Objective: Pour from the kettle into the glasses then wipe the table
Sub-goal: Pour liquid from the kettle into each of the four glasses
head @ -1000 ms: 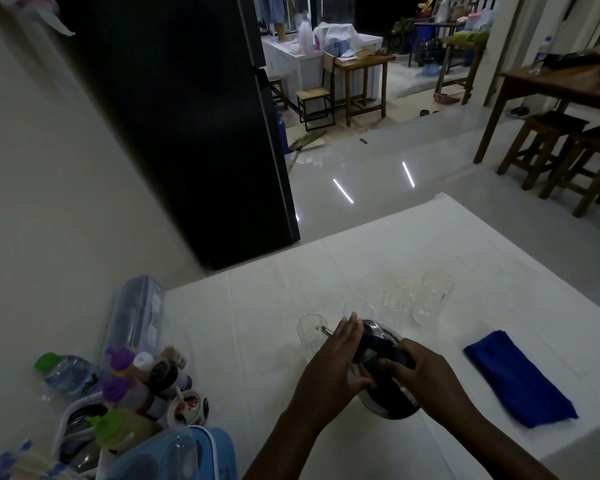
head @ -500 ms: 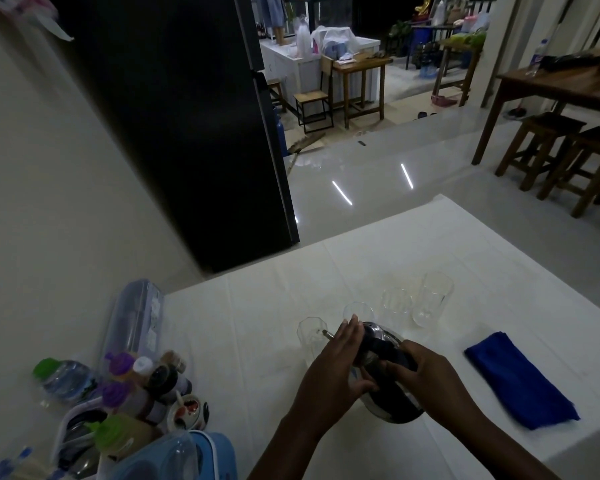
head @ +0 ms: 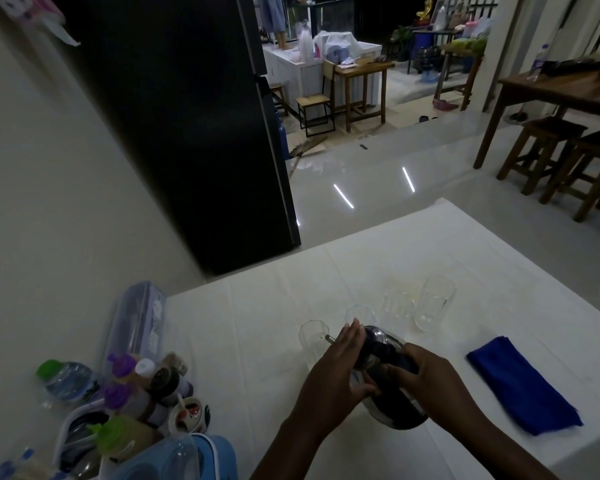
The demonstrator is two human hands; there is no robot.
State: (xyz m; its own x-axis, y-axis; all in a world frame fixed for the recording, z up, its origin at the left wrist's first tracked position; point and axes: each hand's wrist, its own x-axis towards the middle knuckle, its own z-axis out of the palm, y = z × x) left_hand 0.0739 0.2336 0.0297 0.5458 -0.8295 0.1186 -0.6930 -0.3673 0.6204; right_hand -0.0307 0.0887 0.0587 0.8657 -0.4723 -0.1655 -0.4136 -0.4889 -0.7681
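A shiny steel kettle (head: 392, 401) with a dark handle is tilted to the left over the white table (head: 257, 323). Its thin spout reaches the rim of the nearest clear glass (head: 313, 342). My left hand (head: 336, 379) presses on the kettle's lid and side. My right hand (head: 430, 382) grips the dark handle. Three more clear glasses stand in a row behind: one (head: 359, 315) just past my fingers, another (head: 397, 310), and the tallest (head: 433, 303) at the far right. A folded blue cloth (head: 523, 386) lies to the right of the kettle.
Several bottles and jars (head: 146, 386) crowd the table's left edge, with a clear plastic container (head: 136, 320) and a blue lidded box (head: 187, 459). A black fridge (head: 187, 133) stands beyond the table. Wooden stools (head: 568, 157) and a table are at the far right.
The kettle stays tilted at the nearest glass with both hands on it. The view has shifted slightly; nothing else moved.
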